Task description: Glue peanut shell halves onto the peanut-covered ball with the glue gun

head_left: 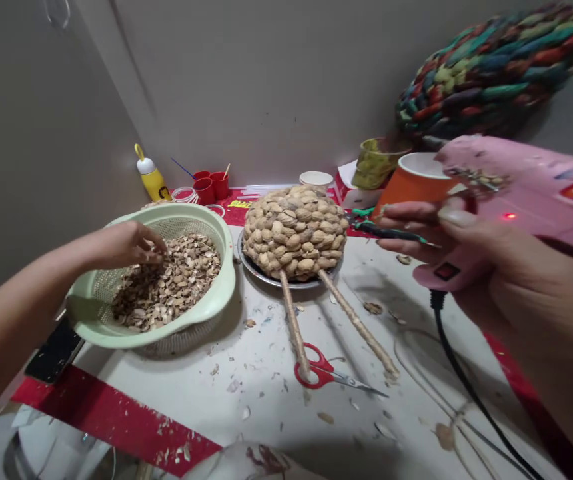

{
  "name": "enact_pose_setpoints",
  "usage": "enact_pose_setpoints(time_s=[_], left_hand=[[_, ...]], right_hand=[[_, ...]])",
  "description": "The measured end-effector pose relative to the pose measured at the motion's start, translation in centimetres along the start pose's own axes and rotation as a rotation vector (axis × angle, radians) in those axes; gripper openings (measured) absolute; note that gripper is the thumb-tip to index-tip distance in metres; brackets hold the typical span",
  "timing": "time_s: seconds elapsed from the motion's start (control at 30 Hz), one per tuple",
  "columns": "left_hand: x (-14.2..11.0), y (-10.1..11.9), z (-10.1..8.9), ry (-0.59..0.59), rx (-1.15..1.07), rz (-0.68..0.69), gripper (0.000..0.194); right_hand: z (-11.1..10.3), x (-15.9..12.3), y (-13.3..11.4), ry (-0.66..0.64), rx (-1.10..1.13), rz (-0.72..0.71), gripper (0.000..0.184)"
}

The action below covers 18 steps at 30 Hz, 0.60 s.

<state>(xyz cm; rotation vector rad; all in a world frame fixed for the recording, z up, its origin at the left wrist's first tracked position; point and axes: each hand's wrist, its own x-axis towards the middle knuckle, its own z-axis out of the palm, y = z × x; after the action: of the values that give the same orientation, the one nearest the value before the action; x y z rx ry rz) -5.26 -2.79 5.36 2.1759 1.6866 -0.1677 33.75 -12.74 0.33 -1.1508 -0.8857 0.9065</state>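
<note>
My left hand (129, 247) reaches into a light green colander (211, 313) of broken peanut shells (176, 280). Its fingers curl down into the shells, and their tips are hidden. At the right, my right hand (496, 267) grips a pink glue gun (531, 187) with a lit red light and a black cord. Between the hands, a dome covered in peanut shells (296, 230) rests on a metal plate (261, 275). Two twine-wrapped sticks (351, 317) slant from it toward me, one crossing the handles of red scissors (319, 367).
Behind stand a yellow bottle (152, 180), several red cups (205, 190), an orange cup (411, 177) and green-handled pliers (391, 232). A multicoloured shell-covered piece (486, 73) rises at the back right. A dark phone (54, 350) lies left; a cord (466, 380) runs along the right.
</note>
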Motion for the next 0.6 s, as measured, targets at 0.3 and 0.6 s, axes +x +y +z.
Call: enact_pose_setpoints(time_s=[0.3, 0.6], left_hand=[[3.0, -1.6, -1.0, -0.019, -0.146, -0.121, 0.043], [4.0, 1.9, -0.4, -0.215, -0.179, 0.086, 0.045]], right_hand=[[-0.7, 0.4, 0.7, 0.037, -0.053, -0.015, 0.028], [-0.5, 0.0, -0.3, 0.016, 0.007, -0.039, 0.033]])
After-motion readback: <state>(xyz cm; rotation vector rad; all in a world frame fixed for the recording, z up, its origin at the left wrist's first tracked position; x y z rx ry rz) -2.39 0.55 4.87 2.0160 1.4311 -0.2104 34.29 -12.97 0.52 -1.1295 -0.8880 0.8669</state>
